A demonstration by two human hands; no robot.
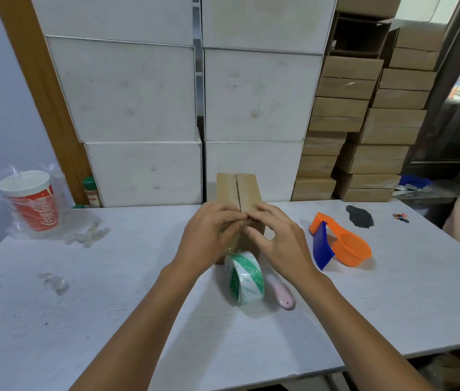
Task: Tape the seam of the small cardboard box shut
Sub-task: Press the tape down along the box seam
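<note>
A small brown cardboard box (238,190) stands on the white table (138,292), its two top flaps meeting at a dark seam that runs away from me. My left hand (209,238) and my right hand (276,238) rest on the box's near top edge, fingertips meeting at the seam's near end. A clear strip of tape seems to run from there down the front of the box to the roll of green-and-white printed tape (244,277), which stands on edge just in front of the box. Whether the fingers pinch the tape end is hidden.
A pink-handled cutter (283,296) lies right of the roll. An orange and blue tape dispenser (336,244) sits further right, a dark patch (359,217) beyond it. A red cola cup in a plastic bag (32,201) stands far left. White and brown boxes (144,88) are stacked behind the table.
</note>
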